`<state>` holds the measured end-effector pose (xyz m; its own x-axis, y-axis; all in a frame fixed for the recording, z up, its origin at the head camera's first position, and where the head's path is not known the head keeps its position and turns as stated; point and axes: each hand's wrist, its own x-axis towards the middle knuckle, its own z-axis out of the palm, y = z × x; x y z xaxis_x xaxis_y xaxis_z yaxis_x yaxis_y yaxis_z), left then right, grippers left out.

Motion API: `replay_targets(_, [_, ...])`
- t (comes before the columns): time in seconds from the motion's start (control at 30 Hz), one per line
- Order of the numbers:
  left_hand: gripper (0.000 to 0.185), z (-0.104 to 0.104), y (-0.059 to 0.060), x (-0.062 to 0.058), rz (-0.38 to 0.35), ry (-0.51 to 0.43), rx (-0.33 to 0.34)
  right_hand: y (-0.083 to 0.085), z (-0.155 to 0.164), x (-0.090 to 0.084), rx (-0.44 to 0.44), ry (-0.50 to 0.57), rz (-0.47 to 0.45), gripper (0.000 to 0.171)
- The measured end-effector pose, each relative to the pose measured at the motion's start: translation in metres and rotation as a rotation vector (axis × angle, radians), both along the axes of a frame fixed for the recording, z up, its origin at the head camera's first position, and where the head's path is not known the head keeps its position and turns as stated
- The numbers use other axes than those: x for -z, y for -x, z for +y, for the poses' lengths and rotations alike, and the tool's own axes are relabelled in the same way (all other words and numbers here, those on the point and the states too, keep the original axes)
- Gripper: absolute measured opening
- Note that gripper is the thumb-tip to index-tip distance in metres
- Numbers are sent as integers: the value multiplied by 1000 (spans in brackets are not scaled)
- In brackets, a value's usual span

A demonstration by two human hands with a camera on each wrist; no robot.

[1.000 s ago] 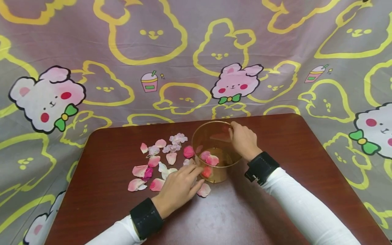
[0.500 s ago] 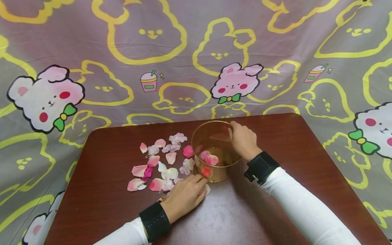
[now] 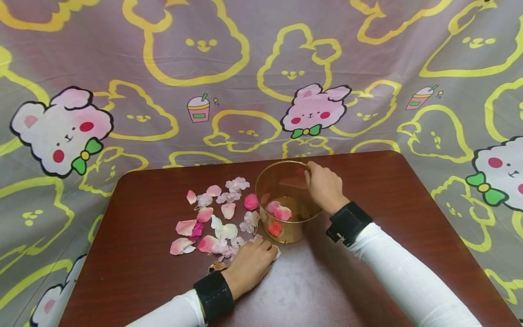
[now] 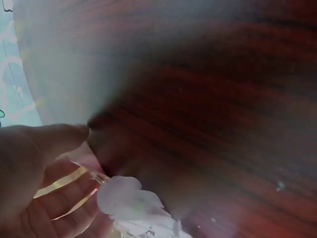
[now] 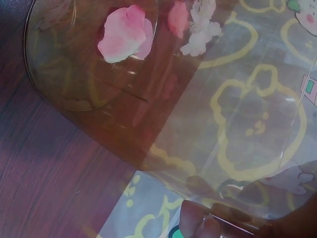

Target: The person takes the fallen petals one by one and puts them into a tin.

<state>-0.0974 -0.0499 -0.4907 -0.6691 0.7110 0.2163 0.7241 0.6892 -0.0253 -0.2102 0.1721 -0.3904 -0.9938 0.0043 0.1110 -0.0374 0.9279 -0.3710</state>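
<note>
Pinching a pale petal (image 3: 278,253) in the left hand (image 3: 252,263), with the amber bowl (image 3: 300,211) near at one o'clock, gripped at two o'clock by the right hand (image 3: 325,187).

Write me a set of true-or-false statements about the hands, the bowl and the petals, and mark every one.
1. The right hand holds the rim of the clear amber bowl. True.
2. Nothing lies inside the bowl. False: pink petals lie in it.
3. Both hands hold the rim. False: only the right does; the left hand is outside the bowl, low at the table.
4. Loose petals lie on the table to the left of the bowl. True.
5. Each wrist wears a black band. True.
6. The sleeves are red. False: they are white.
</note>
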Motion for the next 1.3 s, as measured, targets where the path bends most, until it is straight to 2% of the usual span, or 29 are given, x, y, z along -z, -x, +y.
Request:
replay_targets(0.1, [2, 2, 1, 1, 20, 25, -11, 0, 0, 0, 2, 0, -1, 18])
replay_targets(0.4, [8, 4, 3, -1, 41, 74, -18, 1, 0, 0, -6, 4, -2, 18])
replay_targets(0.53, [6, 6, 2, -4, 44, 30, 0, 1, 1, 1, -11, 7, -2, 19])
replay_targets(0.77, [4, 10, 0, -17, 76, -82, 38, -1, 1, 1, -16, 7, 1, 20])
replay_targets(0.97, [6, 10, -6, -27, 87, -118, 71, -1, 1, 1, -20, 2, 9, 20])
replay_targets(1.3, [9, 7, -8, -33, 90, -213, 98, 0, 1, 2, -9, -3, 4, 21])
